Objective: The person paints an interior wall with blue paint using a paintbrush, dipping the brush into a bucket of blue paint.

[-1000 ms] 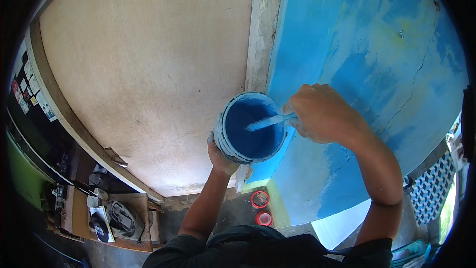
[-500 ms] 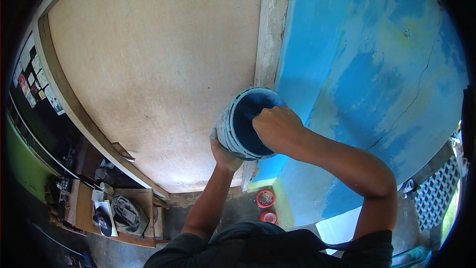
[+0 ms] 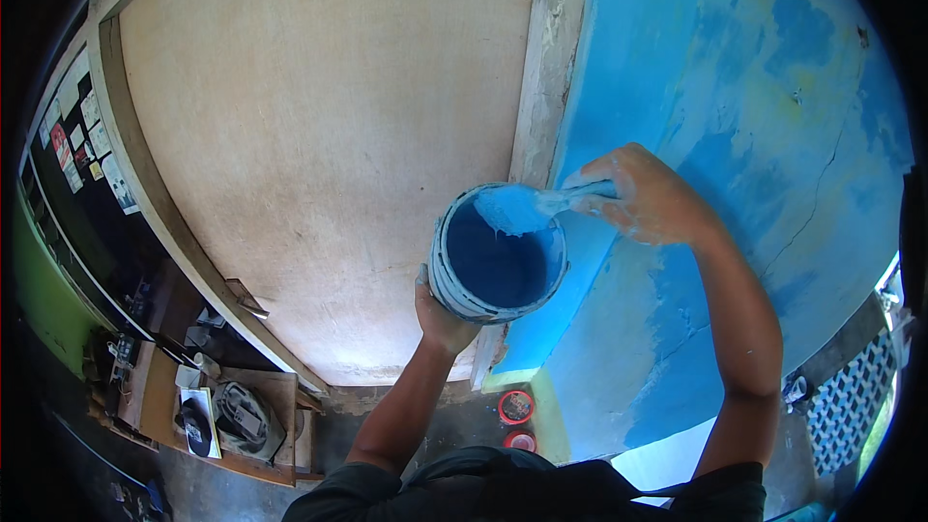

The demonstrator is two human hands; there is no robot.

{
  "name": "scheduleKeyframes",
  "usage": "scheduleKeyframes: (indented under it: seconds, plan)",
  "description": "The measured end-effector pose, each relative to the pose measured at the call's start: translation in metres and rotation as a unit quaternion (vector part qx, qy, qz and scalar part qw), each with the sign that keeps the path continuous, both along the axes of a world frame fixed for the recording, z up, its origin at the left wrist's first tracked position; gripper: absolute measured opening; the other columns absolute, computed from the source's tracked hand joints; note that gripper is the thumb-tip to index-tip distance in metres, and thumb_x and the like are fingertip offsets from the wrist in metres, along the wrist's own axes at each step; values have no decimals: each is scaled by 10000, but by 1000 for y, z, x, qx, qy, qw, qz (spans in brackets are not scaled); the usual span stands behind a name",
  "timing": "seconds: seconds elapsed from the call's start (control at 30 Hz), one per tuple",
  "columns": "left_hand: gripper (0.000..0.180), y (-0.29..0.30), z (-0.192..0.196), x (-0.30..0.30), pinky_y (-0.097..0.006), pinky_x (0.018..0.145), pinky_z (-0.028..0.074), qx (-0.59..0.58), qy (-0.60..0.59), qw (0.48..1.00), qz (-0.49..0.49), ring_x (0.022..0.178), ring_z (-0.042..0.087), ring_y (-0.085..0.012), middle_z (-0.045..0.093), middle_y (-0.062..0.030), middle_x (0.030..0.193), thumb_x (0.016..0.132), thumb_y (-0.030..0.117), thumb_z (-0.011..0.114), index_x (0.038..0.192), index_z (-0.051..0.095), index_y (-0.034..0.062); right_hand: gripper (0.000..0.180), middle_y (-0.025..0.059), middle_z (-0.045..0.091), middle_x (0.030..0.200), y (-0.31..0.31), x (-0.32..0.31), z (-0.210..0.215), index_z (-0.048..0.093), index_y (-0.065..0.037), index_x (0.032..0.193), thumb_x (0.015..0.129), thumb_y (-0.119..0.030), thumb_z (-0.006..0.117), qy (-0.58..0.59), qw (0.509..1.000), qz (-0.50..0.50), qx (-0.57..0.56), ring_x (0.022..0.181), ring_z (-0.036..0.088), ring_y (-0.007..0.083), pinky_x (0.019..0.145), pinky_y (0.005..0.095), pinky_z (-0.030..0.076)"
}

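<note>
My left hand [image 3: 445, 322] grips a paint-smeared bucket [image 3: 441, 275] low on its left side, holding it up tilted toward me. Dark blue shows inside the bucket. In my right hand [image 3: 650, 195], closed round the handle, is a paintbrush [image 3: 514, 210] with its bristles thickly coated in light blue paint. The bristles hang over the bucket's far right rim. Paint smears the fingers of my right hand. To the right stands a wall [image 3: 735, 184] covered in patchy blue, with a brighter blue strip [image 3: 638, 68] beside the door post.
A pale wooden door panel [image 3: 329, 135] fills the left, edged by a worn post [image 3: 551, 68]. Two red containers [image 3: 516, 407] stand on the floor below. At the lower left a wooden table [image 3: 280, 396] carries a grey bag [image 3: 249, 419] and a dark cap [image 3: 199, 428].
My right hand has come up out of the bucket and moved right, lifting the paint-loaded brush into sight. The bucket has shifted slightly right and down in the view.
</note>
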State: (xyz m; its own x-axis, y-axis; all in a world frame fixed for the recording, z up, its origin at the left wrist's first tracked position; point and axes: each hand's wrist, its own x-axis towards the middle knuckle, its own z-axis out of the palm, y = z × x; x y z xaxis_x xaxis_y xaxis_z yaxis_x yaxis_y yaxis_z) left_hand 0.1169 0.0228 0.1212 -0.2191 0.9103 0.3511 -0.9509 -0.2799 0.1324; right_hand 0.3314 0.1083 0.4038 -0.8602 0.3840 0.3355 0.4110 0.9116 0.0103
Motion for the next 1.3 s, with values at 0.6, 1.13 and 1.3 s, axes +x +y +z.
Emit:
scheduleKeyframes:
  seconds: [0.6, 1.13, 1.3]
  plan:
    - [820, 1, 86, 23, -749, 1163, 274, 53, 52, 993, -93, 1538, 280, -483, 200, -172, 1723, 1017, 699, 242, 1673, 227, 208, 285, -46, 538, 731, 18, 29, 32, 735, -16, 1011, 854, -226, 845, 317, 862, 41, -394, 641, 432, 59, 539, 251, 299]
    - [816, 7, 146, 50, -755, 1184, 225, 89, 102, 986, -99, 1562, 261, -452, 175, -182, 1732, 1029, 683, 222, 1689, 166, 206, 315, -48, 461, 672, 28, 52, 60, 656, -75, 842, 911, -339, 813, 299, 877, 106, -360, 576, 390, 45, 482, 236, 260]
    - [816, 18, 164, 64, -742, 1193, 214, 116, 113, 982, -101, 1566, 263, -440, 176, -182, 1733, 1032, 679, 205, 1691, 154, 199, 339, -7, 535, 682, 25, 73, 87, 745, -12, 982, 873, -319, 837, 325, 927, 80, -169, 589, 485, 66, 498, 255, 350]
